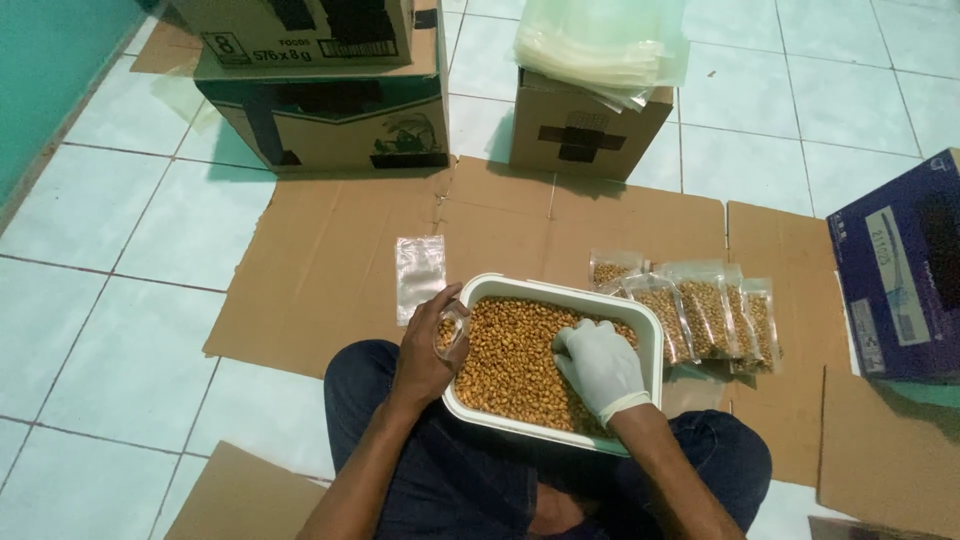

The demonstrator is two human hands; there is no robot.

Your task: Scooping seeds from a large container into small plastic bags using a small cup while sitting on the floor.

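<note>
Left hand [425, 350]: fingers grip small clear pouch [452, 330] at tub [560, 296] left rim. Gloved right hand [600, 365]: fingers curled into nuts [510, 360].

1. The floor [120, 330] is laid with pale, glossy square tiles and thin dark grout lines.
2. A teal wall [45, 70] runs along the upper left edge.
3. Flattened brown cardboard sheets [330, 260] cover the middle of the floor.
4. Stacked cardboard boxes [330, 90] stand at the top left; a smaller carton [585, 135] stands to their right.
5. A dark blue box [900, 270] sits at the right edge.
6. Light is even and soft.
</note>
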